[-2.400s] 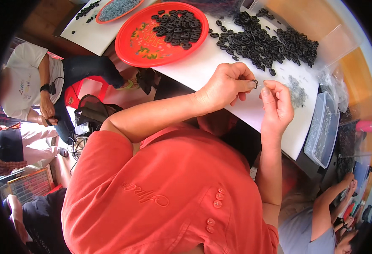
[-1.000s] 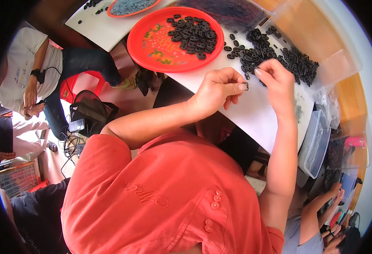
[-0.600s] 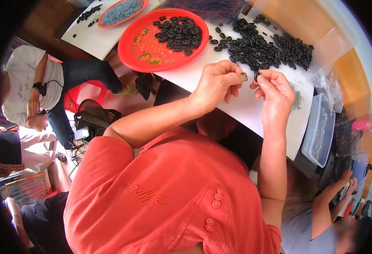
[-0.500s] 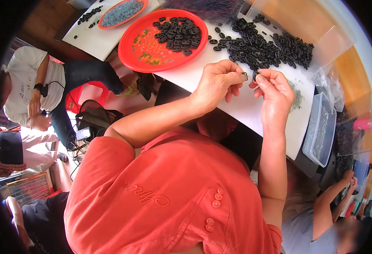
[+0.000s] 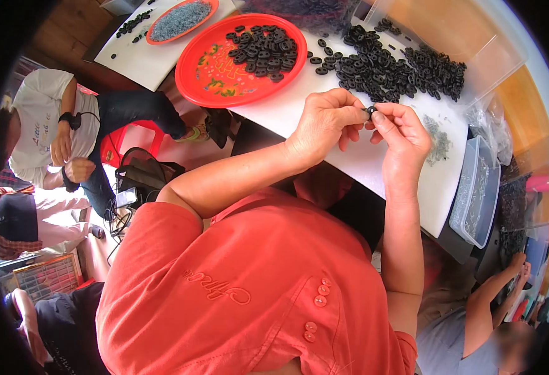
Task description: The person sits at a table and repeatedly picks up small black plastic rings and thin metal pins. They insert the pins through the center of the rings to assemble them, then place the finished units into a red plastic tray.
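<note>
Over the white tabletop (image 5: 349,153), my two hands meet fingertip to fingertip. My right hand (image 5: 404,140) pinches a small black oval piece (image 5: 372,109) between thumb and forefinger. My left hand (image 5: 327,122) is closed in a pinch against that piece's left side; whatever its fingertips hold is too small to make out. Just beyond the hands spreads a heap of similar black oval pieces (image 5: 374,69) with holes. More of them lie on a round red tray (image 5: 193,87) with a printed pattern, to the left.
Small clear parts (image 5: 436,140) lie scattered right of my hands. A translucent plastic bin (image 5: 459,215) stands at the table's right edge. A smaller red tray (image 5: 152,39) with grey-blue bits sits far left. People sit at left and lower right; a black bag (image 5: 140,169) is on the left.
My hands have come together: the gap between their fingertips has closed, and the black oval piece in my right hand now meets my left fingertips.
</note>
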